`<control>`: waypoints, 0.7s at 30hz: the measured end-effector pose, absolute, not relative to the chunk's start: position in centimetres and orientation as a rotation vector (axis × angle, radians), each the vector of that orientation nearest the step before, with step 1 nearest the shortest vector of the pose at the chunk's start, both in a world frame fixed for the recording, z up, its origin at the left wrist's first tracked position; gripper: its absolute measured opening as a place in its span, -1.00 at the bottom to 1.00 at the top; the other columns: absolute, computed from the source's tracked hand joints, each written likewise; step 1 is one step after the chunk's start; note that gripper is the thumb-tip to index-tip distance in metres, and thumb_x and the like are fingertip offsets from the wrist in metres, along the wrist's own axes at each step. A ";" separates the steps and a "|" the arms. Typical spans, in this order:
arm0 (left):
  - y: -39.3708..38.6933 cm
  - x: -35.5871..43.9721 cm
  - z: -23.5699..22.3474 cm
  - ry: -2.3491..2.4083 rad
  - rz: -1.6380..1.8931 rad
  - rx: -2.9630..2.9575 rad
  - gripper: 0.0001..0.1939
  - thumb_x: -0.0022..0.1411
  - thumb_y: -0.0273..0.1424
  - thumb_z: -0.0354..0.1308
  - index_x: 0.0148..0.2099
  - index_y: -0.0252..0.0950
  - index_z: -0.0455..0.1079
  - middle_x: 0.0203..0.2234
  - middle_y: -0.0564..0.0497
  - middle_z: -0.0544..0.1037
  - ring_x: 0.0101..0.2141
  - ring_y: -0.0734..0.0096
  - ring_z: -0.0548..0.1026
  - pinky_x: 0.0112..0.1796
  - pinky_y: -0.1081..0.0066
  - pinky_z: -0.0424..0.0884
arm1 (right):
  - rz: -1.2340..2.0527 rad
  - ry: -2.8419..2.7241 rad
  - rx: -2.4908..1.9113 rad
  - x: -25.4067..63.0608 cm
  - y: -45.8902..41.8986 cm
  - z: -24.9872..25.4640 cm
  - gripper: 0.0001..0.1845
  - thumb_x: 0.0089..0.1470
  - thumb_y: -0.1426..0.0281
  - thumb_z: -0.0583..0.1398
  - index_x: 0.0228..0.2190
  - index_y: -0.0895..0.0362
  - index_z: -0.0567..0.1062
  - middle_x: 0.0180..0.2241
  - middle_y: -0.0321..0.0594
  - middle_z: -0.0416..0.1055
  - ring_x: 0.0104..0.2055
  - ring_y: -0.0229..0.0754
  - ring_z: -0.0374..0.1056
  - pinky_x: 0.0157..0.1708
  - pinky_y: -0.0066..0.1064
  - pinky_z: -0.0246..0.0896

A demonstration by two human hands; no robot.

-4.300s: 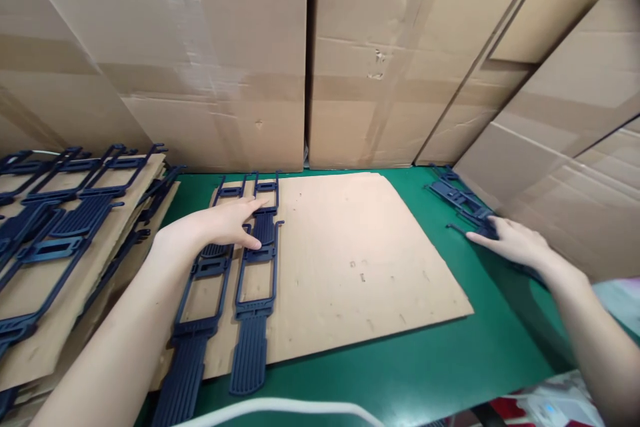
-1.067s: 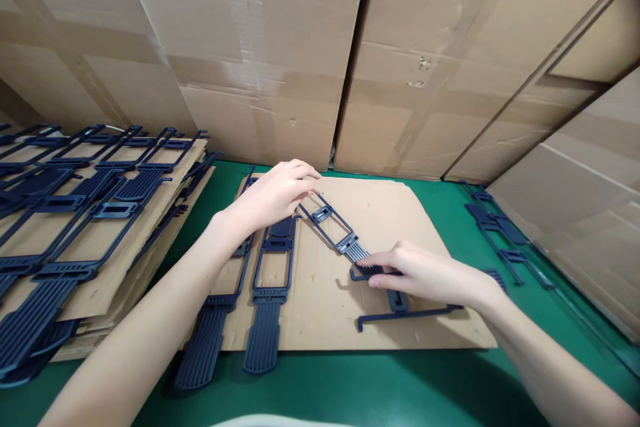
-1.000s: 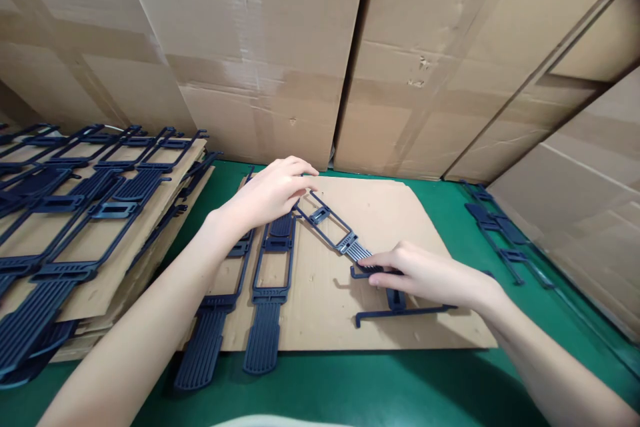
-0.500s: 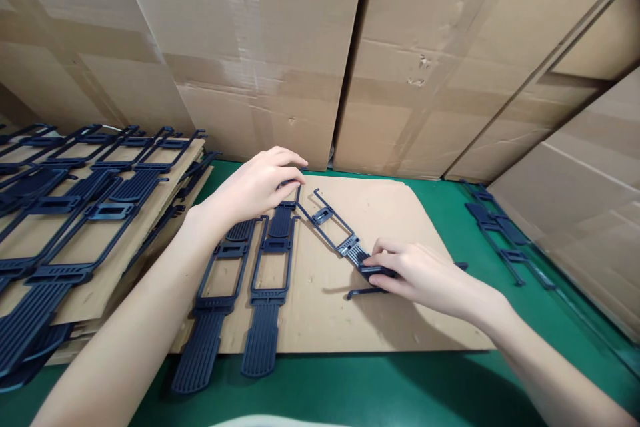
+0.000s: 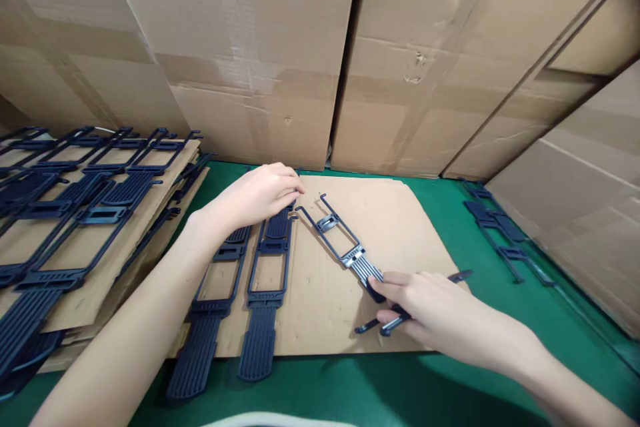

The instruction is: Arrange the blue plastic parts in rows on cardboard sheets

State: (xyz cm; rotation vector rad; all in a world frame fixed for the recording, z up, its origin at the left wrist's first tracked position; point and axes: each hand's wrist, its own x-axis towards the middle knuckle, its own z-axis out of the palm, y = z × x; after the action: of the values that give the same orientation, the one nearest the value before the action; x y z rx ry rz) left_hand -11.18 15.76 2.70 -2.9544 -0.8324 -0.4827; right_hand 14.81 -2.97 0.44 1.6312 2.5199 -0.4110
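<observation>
My right hand [image 5: 425, 303] is closed around a dark blue plastic bracket [image 5: 395, 321], whose hooked ends stick out below the thumb. Its fingertips also touch the ribbed tab of another plastic bracket [image 5: 343, 233], which slants across the cardboard sheet [image 5: 320, 320] with its hooked arms pointing up and left. My left hand [image 5: 273, 192] is over the far end of two similar brackets lying side by side, the nearer one being the right bracket [image 5: 260, 333]. Its thumb and fingers are bent close together; anything between them is hidden.
On the left, a stack of cardboard sheets [image 5: 85, 307] carries rows of the same brackets. Another bracket assembly [image 5: 495, 227] lies on the green table [image 5: 325, 390] at the right. Large cardboard boxes [image 5: 260, 47] stand behind and along the right side.
My right hand has moved down and slightly right, and the slanted bracket has shifted a little the same way. More of the held bracket shows. My left hand has lowered slightly.
</observation>
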 end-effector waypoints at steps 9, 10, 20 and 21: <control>14.5 -9.5 1.3 -0.892 -0.060 -3.154 -0.71 0.27 -0.41 -0.03 -0.07 -0.25 0.47 -0.19 0.00 0.55 -0.18 0.32 0.48 -0.15 0.40 0.32 | -0.348 2.460 1.633 14.1 -2.8 0.7 -0.74 0.19 0.28 0.03 -0.09 -0.02 0.37 -0.48 -0.27 0.42 -0.40 -0.08 0.37 -0.53 -0.42 -0.15; 14.6 -9.6 1.4 -0.888 -0.080 -3.155 -0.71 0.28 -0.40 -0.04 -0.07 -0.26 0.47 -0.17 0.01 0.55 -0.16 0.33 0.47 -0.13 0.41 0.31 | -0.317 2.446 1.669 14.1 -2.4 0.7 -0.72 0.20 0.27 0.02 -0.07 -0.03 0.38 -0.48 -0.26 0.42 -0.39 -0.07 0.38 -0.53 -0.42 -0.16; 14.0 -11.6 4.3 -0.949 -0.275 -3.067 -0.68 0.31 -0.31 -0.07 -0.03 -0.27 0.43 -0.13 0.00 0.52 -0.16 0.33 0.47 -0.12 0.41 0.31 | -0.161 2.559 1.861 11.6 2.8 -0.9 -0.72 0.20 0.23 0.02 -0.26 0.12 0.44 -0.39 -0.20 0.41 -0.44 -0.14 0.34 -0.53 -0.40 -0.16; 13.5 -11.6 4.7 -0.958 -0.281 -3.062 -0.67 0.31 -0.30 -0.07 -0.03 -0.26 0.43 -0.13 0.00 0.52 -0.16 0.32 0.47 -0.12 0.40 0.31 | -0.163 2.578 1.851 11.3 2.9 -1.0 -0.71 0.20 0.23 0.02 -0.28 0.14 0.43 -0.39 -0.19 0.42 -0.43 -0.13 0.35 -0.53 -0.40 -0.15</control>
State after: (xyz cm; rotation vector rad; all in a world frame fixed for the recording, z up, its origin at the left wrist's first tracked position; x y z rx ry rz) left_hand -11.57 13.50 4.74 -3.0619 -0.9584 -0.2809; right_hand 11.29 2.93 -0.96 1.8513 2.5777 -0.1635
